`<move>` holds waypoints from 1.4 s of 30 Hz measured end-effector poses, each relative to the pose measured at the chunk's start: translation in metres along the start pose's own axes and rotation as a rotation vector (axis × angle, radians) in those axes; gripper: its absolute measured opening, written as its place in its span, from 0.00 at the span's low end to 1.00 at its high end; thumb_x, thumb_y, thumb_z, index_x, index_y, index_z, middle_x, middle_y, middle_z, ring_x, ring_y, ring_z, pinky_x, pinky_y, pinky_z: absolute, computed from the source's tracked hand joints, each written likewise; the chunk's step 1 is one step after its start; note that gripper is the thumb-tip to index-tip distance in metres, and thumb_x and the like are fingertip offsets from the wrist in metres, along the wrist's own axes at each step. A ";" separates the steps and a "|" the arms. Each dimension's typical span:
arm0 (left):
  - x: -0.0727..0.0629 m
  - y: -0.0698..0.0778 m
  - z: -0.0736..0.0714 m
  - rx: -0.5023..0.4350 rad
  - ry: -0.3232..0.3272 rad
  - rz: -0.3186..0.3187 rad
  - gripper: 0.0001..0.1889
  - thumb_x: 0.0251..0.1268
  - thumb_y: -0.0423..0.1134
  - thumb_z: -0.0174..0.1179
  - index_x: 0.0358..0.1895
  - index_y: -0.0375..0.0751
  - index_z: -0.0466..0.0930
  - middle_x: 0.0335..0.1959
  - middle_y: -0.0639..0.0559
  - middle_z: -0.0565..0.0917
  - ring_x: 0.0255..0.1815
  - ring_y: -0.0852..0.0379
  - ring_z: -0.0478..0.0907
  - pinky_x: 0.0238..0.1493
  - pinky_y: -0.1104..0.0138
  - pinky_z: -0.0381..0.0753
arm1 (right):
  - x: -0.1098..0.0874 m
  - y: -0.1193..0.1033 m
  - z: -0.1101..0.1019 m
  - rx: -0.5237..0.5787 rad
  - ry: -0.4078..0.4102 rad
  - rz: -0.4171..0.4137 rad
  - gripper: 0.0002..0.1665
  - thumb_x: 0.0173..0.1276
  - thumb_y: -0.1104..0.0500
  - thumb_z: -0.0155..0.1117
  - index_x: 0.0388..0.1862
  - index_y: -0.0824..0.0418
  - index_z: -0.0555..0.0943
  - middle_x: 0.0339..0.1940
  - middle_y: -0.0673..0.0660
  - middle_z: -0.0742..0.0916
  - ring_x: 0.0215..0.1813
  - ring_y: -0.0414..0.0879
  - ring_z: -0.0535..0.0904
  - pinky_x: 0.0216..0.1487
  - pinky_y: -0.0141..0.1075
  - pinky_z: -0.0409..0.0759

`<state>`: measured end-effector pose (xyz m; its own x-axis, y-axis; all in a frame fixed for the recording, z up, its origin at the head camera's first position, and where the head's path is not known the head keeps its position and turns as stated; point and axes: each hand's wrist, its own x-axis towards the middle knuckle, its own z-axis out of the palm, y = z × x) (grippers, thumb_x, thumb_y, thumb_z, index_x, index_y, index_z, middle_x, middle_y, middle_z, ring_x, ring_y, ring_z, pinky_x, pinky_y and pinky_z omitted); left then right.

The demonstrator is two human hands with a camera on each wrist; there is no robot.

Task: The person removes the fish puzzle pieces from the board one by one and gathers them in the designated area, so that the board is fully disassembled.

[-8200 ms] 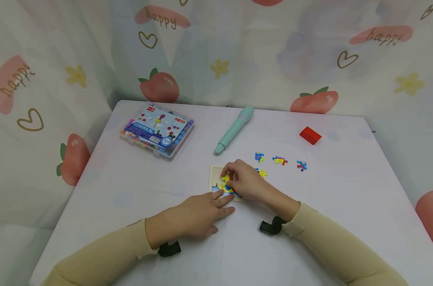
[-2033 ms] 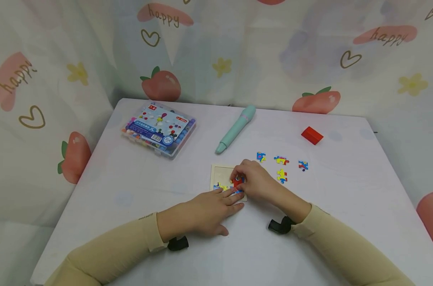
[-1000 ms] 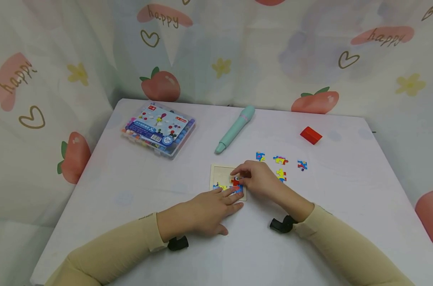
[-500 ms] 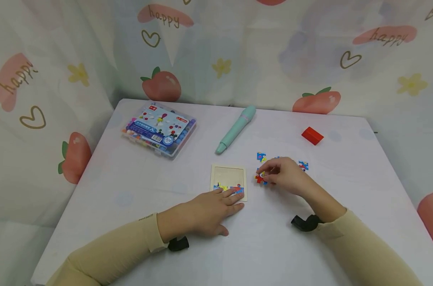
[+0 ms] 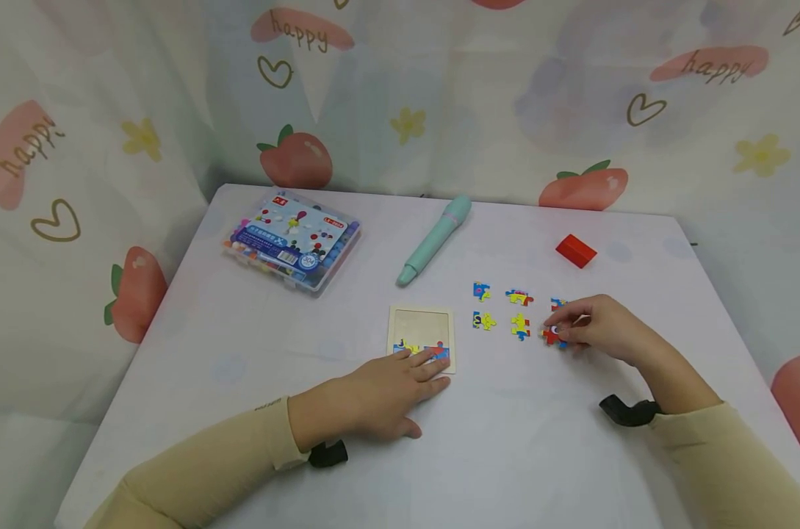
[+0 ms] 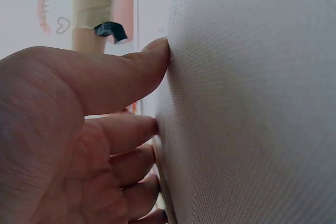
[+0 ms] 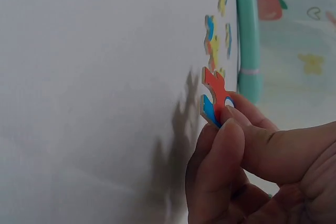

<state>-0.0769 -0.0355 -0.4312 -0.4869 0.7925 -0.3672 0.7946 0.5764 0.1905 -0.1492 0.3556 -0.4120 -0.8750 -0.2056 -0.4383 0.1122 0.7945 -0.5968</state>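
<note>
My right grip [image 5: 601, 329] pinches the red piece [image 5: 549, 336] between thumb and fingertips, just above the table [image 5: 492, 463] and near the blue piece [image 5: 557, 302]; a slack thumb could let it drop, I judge, and a low swing of my knuckles could knock that neighbour askew. My left grip [image 5: 386, 393] holds nothing, its straight fingers resting over the tray's [image 5: 452, 330] near edge, where a sideways drag could shift the tray or loosen the fitted pieces [image 5: 439, 348].
</note>
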 end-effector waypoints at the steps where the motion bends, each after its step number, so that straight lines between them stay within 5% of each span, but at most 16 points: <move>1: 0.000 0.000 0.000 0.000 -0.001 0.000 0.46 0.74 0.64 0.64 0.89 0.58 0.54 0.92 0.60 0.45 0.93 0.56 0.39 0.91 0.56 0.51 | 0.000 0.003 -0.001 0.005 -0.004 0.003 0.16 0.75 0.63 0.70 0.59 0.63 0.89 0.51 0.61 0.90 0.33 0.47 0.86 0.36 0.36 0.87; 15: -0.001 0.001 0.001 -0.004 -0.006 0.001 0.46 0.74 0.64 0.64 0.89 0.59 0.53 0.92 0.60 0.45 0.93 0.56 0.39 0.91 0.56 0.51 | 0.003 0.014 -0.009 -0.029 -0.015 0.004 0.15 0.75 0.66 0.69 0.58 0.64 0.89 0.45 0.58 0.90 0.31 0.47 0.83 0.35 0.35 0.85; 21: 0.000 0.001 0.002 -0.017 -0.007 -0.001 0.46 0.74 0.64 0.65 0.89 0.58 0.54 0.92 0.60 0.45 0.93 0.57 0.41 0.91 0.55 0.50 | 0.003 0.011 -0.004 -0.076 0.035 0.034 0.12 0.74 0.65 0.70 0.55 0.65 0.88 0.37 0.56 0.87 0.32 0.47 0.81 0.32 0.36 0.82; 31: 0.000 0.001 0.002 -0.023 -0.009 -0.002 0.46 0.74 0.64 0.65 0.89 0.59 0.54 0.92 0.60 0.45 0.93 0.57 0.41 0.91 0.55 0.50 | 0.001 0.006 0.005 -0.201 0.137 0.049 0.11 0.69 0.64 0.75 0.50 0.61 0.89 0.40 0.58 0.87 0.44 0.52 0.79 0.36 0.36 0.82; 42: -0.002 -0.004 -0.002 -0.075 -0.013 0.021 0.45 0.74 0.61 0.65 0.88 0.59 0.55 0.92 0.60 0.44 0.93 0.56 0.37 0.91 0.55 0.49 | 0.001 -0.003 0.012 -0.303 0.211 0.030 0.10 0.67 0.63 0.78 0.44 0.61 0.86 0.38 0.58 0.87 0.42 0.54 0.80 0.35 0.35 0.79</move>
<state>-0.0798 -0.0386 -0.4298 -0.4651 0.8022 -0.3744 0.7748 0.5734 0.2662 -0.1447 0.3462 -0.4184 -0.9549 -0.0819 -0.2855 0.0230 0.9380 -0.3459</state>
